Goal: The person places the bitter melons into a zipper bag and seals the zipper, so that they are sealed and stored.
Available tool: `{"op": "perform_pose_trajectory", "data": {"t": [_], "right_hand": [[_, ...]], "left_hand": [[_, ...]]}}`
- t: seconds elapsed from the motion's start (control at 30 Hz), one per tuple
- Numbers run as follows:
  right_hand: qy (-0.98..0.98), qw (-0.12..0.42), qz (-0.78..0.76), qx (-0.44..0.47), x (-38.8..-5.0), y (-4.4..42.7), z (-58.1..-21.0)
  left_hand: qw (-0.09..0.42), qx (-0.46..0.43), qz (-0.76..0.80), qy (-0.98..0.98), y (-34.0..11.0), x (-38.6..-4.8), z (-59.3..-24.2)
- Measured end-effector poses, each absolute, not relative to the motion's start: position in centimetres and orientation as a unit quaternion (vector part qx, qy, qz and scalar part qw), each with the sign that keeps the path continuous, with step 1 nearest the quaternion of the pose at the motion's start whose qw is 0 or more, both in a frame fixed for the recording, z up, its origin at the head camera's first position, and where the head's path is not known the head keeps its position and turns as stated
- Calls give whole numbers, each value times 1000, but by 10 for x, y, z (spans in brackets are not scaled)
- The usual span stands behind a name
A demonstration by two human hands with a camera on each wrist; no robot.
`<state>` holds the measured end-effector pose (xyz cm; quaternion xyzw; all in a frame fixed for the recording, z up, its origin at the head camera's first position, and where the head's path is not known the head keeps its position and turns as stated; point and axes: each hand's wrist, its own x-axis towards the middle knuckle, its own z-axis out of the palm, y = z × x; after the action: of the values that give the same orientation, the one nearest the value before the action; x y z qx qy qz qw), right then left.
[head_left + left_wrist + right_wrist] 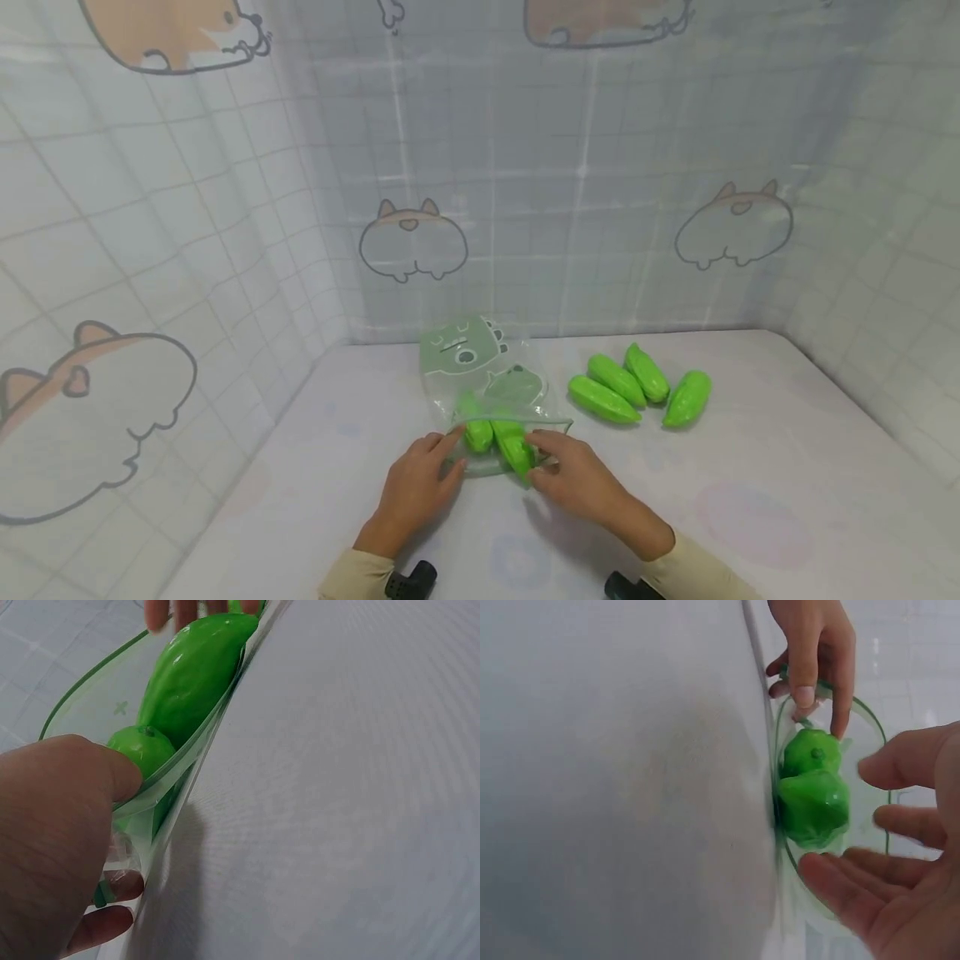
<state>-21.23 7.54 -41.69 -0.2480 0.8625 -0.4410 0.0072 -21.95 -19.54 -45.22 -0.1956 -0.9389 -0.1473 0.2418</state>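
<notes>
A clear zip bag with a green animal print lies with its open mouth toward the person. Two glossy green fruit-like pieces, one on the left and one on the right, rest in its mouth; the right one's tip sticks out. The left hand grips the bag's left edge, thumb and fingers on either side of the rim. Beside the right piece, the right hand has its fingers spread and apart, holding nothing. More green shows deeper inside the bag.
Several more green pieces lie loose on the white table, right of the bag. A curtain with a grid and cartoon animals stands behind and at both sides. Dark wrist devices sit on both wrists.
</notes>
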Motion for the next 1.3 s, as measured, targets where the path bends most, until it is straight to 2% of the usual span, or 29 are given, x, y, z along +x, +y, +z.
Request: {"op": "perform_pose_trajectory", "data": {"t": [0.17, 0.43, 0.8, 1.3], "right_hand": [[869, -11, -401, -290, -204, 81, -413], [883, -74, -309, -346, -195, 84, -414], [893, -29, -272, -357, -191, 78, -410], [897, -21, -247, -366, -205, 74, -413]], "left_hand": [[240, -195, -150, -939, -195, -219, -451], [247, -198, -146, -937, -199, -221, -451], [247, -193, -157, -936, -202, -219, -448], [233, -192, -158, -940, -195, -218, -450]]}}
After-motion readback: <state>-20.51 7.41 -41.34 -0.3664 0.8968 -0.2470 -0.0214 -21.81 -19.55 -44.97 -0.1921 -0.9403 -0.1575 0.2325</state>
